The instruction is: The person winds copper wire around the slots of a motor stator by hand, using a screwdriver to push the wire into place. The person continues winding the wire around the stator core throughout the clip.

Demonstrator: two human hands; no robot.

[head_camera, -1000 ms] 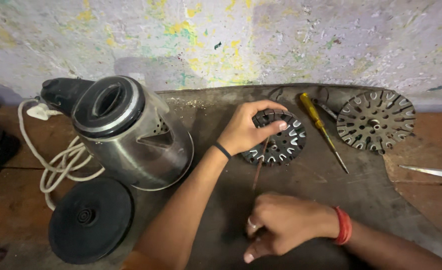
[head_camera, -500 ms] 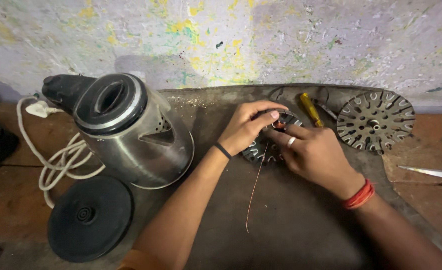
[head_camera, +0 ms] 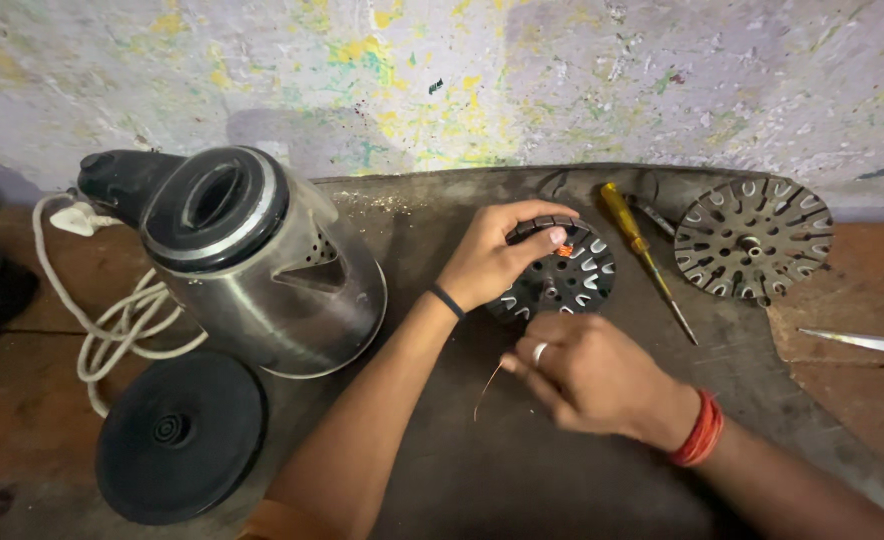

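My left hand [head_camera: 492,260] rests on a round dark metal motor part [head_camera: 567,280] with slotted rim, fingers curled over its top edge. My right hand [head_camera: 592,375] sits just below that part and pinches a thin copper wire [head_camera: 487,385] that trails down to the left. A ring shows on one finger and a red band on the wrist. Both hands work on a dark mat [head_camera: 522,470].
A steel electric kettle [head_camera: 262,265] with a black lid stands at left, its round black base [head_camera: 177,435] and white cord [head_camera: 112,320] beside it. A yellow-handled screwdriver [head_camera: 642,255], a second slotted disc [head_camera: 752,238] and a metal blade [head_camera: 862,342] lie at right.
My right hand has drawn back from the motor part toward me, pulling the copper wire. My left hand has stayed on the part.
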